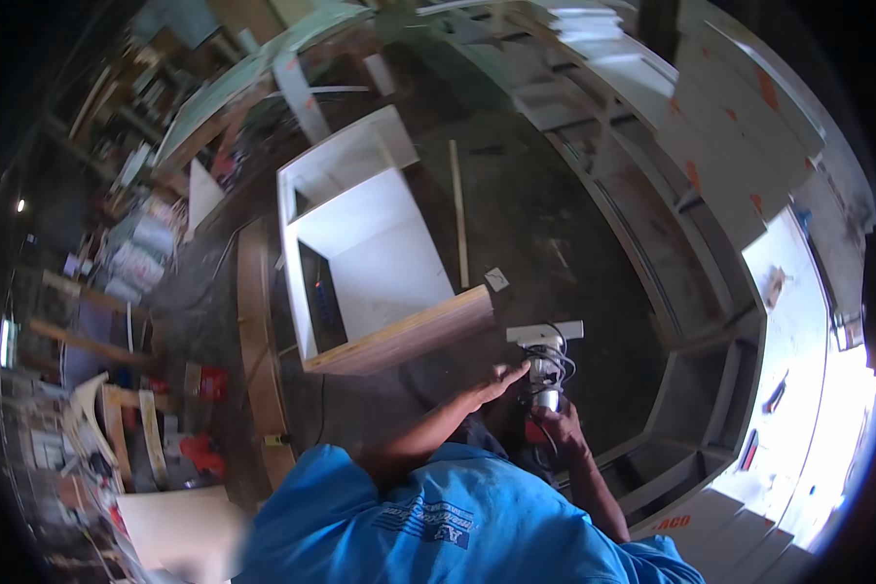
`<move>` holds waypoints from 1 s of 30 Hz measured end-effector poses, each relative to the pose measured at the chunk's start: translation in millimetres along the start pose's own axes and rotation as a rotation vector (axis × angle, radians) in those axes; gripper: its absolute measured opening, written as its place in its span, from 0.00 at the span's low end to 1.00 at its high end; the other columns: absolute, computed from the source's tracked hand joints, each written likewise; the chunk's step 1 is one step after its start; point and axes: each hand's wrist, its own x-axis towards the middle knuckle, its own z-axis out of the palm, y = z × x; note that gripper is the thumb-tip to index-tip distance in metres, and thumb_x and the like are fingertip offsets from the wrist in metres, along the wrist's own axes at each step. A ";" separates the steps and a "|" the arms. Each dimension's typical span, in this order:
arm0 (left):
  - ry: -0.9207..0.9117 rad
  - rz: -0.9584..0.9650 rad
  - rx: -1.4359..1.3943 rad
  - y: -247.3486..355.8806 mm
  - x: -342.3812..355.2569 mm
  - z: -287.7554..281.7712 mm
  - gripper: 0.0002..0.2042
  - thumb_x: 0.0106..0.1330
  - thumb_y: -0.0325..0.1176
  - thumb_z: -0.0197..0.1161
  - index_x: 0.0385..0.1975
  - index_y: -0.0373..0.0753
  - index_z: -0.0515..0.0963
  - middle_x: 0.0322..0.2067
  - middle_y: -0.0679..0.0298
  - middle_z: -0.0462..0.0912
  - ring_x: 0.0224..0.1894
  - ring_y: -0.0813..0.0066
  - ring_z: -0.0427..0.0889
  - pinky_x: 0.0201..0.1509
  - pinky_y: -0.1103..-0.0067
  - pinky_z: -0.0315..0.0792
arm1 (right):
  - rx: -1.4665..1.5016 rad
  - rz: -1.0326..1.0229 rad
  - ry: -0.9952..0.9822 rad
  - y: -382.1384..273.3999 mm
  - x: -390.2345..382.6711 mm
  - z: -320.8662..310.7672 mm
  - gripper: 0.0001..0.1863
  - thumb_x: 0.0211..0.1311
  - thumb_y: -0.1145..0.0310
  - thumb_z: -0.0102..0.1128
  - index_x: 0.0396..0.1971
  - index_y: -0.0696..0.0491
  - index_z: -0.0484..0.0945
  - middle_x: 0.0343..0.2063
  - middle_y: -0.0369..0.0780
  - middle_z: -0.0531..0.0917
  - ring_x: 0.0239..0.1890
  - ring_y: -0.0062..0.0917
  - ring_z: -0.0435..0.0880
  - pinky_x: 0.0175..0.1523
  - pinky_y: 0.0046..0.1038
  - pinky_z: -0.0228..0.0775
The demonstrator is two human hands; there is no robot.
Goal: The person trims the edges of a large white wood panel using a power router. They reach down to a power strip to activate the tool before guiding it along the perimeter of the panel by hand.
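A white-and-silver power tool (545, 375) with a flat base plate (566, 329) and a black looped cord is held low in front of me. My left hand (501, 380) grips its left side, fingertips partly hidden against it. My right hand (562, 420) is closed round its lower cylindrical end. Just beyond, to the left, lies a white open cabinet carcass (380, 253) with a brown board edge (399, 333) toward me.
A long plank (255, 321) lies left of the carcass, a thin batten (457, 214) right of it. Shelving frames (696, 370) and bright white panels (779, 273) line the right. Stacked offcuts, sacks (141, 243) and a red object (200, 453) crowd the left.
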 end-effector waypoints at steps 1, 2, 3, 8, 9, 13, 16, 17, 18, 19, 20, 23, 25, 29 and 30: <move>0.076 0.089 -0.193 14.1 3.4 10.4 0.48 0.61 0.73 0.57 0.73 0.44 0.56 0.62 0.61 0.72 0.60 0.70 0.75 0.63 0.65 0.69 | -0.097 -0.043 -0.069 -44.1 4.2 -6.4 0.21 0.56 0.62 0.68 0.49 0.52 0.78 0.45 0.44 0.80 0.41 0.31 0.82 0.46 0.33 0.76; 0.140 0.195 -0.372 34.2 3.0 20.3 0.47 0.62 0.72 0.58 0.72 0.44 0.58 0.61 0.63 0.73 0.60 0.70 0.75 0.63 0.65 0.69 | -0.190 -0.086 -0.136 -74.8 12.8 -14.7 0.20 0.56 0.64 0.66 0.46 0.57 0.78 0.38 0.40 0.83 0.38 0.24 0.81 0.44 0.29 0.75; 0.166 0.110 -0.562 6.8 -86.3 124.0 0.46 0.62 0.71 0.59 0.72 0.43 0.59 0.61 0.64 0.72 0.61 0.70 0.74 0.62 0.65 0.69 | -0.178 0.087 -0.086 -47.1 -105.0 -21.4 0.20 0.56 0.64 0.66 0.46 0.57 0.78 0.38 0.40 0.83 0.38 0.24 0.81 0.44 0.29 0.75; 0.494 0.443 -0.507 5.3 -197.3 -51.0 0.41 0.65 0.61 0.64 0.70 0.39 0.62 0.64 0.59 0.70 0.64 0.65 0.71 0.69 0.67 0.62 | -0.127 -0.224 -0.349 -70.6 2.4 161.3 0.20 0.57 0.61 0.64 0.43 0.60 0.78 0.35 0.39 0.83 0.38 0.24 0.82 0.44 0.29 0.75; 0.525 0.449 -0.514 0.9 -212.6 -54.9 0.41 0.65 0.61 0.64 0.70 0.39 0.62 0.64 0.59 0.70 0.64 0.65 0.71 0.69 0.67 0.62 | -0.135 -0.224 -0.380 -68.0 3.7 181.4 0.20 0.57 0.61 0.64 0.43 0.60 0.78 0.35 0.39 0.83 0.38 0.24 0.82 0.44 0.29 0.75; 0.722 0.464 -0.692 0.3 -245.8 -36.3 0.38 0.63 0.48 0.72 0.67 0.35 0.63 0.57 0.57 0.77 0.60 0.67 0.76 0.63 0.69 0.71 | -0.249 -0.344 -0.558 -76.1 -4.4 216.5 0.22 0.57 0.60 0.68 0.46 0.61 0.78 0.38 0.41 0.84 0.38 0.25 0.82 0.45 0.30 0.76; 0.556 0.692 -0.877 -29.1 -304.1 -63.1 0.34 0.67 0.43 0.68 0.68 0.38 0.62 0.57 0.59 0.76 0.60 0.68 0.76 0.62 0.70 0.72 | -0.365 -0.221 -0.590 -76.3 -8.2 276.8 0.25 0.57 0.60 0.69 0.49 0.61 0.77 0.40 0.42 0.84 0.41 0.26 0.82 0.48 0.31 0.75; 0.525 0.750 -0.891 -46.1 -317.0 -75.1 0.34 0.66 0.40 0.69 0.68 0.37 0.61 0.57 0.60 0.76 0.59 0.68 0.77 0.63 0.71 0.73 | -0.415 -0.211 -0.615 -71.1 -6.2 296.3 0.27 0.57 0.60 0.70 0.50 0.61 0.76 0.41 0.42 0.84 0.43 0.26 0.82 0.49 0.31 0.75; 0.565 0.790 -0.913 -62.0 -330.4 -86.0 0.34 0.63 0.36 0.71 0.67 0.37 0.63 0.56 0.59 0.77 0.58 0.67 0.77 0.62 0.71 0.72 | -0.464 -0.212 -0.659 -68.6 -4.7 322.8 0.28 0.57 0.59 0.71 0.52 0.61 0.75 0.41 0.43 0.84 0.44 0.27 0.82 0.51 0.31 0.74; 0.606 0.830 -0.933 -77.5 -344.4 -96.3 0.35 0.60 0.32 0.74 0.66 0.36 0.64 0.56 0.58 0.78 0.58 0.67 0.78 0.62 0.70 0.72 | -0.478 -0.209 -0.682 -63.4 -9.7 348.2 0.28 0.57 0.59 0.71 0.52 0.61 0.75 0.41 0.43 0.84 0.44 0.27 0.82 0.51 0.31 0.74; 0.630 0.840 -0.942 -93.0 -359.2 -106.0 0.35 0.60 0.32 0.74 0.66 0.36 0.64 0.56 0.58 0.78 0.58 0.67 0.78 0.62 0.70 0.72 | -0.491 -0.267 -0.681 -58.3 -17.8 372.6 0.30 0.57 0.58 0.72 0.53 0.61 0.75 0.42 0.42 0.84 0.45 0.27 0.82 0.52 0.31 0.74; 0.754 0.826 -0.917 -132.9 -404.9 -134.1 0.36 0.56 0.27 0.74 0.66 0.36 0.65 0.54 0.59 0.79 0.56 0.67 0.79 0.60 0.71 0.73 | -0.591 -0.347 -0.743 -34.8 -10.7 432.4 0.32 0.58 0.57 0.74 0.55 0.62 0.74 0.44 0.44 0.84 0.48 0.28 0.82 0.55 0.33 0.74; 0.741 0.848 -0.913 -157.7 -443.4 -153.7 0.36 0.54 0.26 0.74 0.65 0.35 0.65 0.53 0.60 0.80 0.55 0.67 0.79 0.60 0.71 0.74 | -0.673 -0.311 -0.817 -33.6 -21.6 475.0 0.30 0.58 0.57 0.74 0.54 0.61 0.76 0.44 0.44 0.85 0.48 0.29 0.83 0.56 0.33 0.74; 0.917 0.797 -0.907 -190.0 -512.8 -178.7 0.36 0.52 0.25 0.75 0.63 0.34 0.67 0.51 0.59 0.82 0.53 0.66 0.82 0.57 0.69 0.77 | -0.872 -0.500 -1.024 -47.1 -20.9 534.9 0.25 0.61 0.59 0.72 0.51 0.60 0.79 0.42 0.45 0.86 0.48 0.30 0.84 0.55 0.33 0.75; 0.965 0.802 -0.887 -190.7 -524.3 -183.9 0.36 0.51 0.25 0.77 0.62 0.34 0.68 0.51 0.57 0.82 0.52 0.66 0.83 0.57 0.69 0.78 | -0.693 -0.544 -1.038 -49.4 -13.6 542.7 0.23 0.62 0.59 0.71 0.49 0.60 0.80 0.40 0.43 0.86 0.45 0.27 0.84 0.53 0.31 0.76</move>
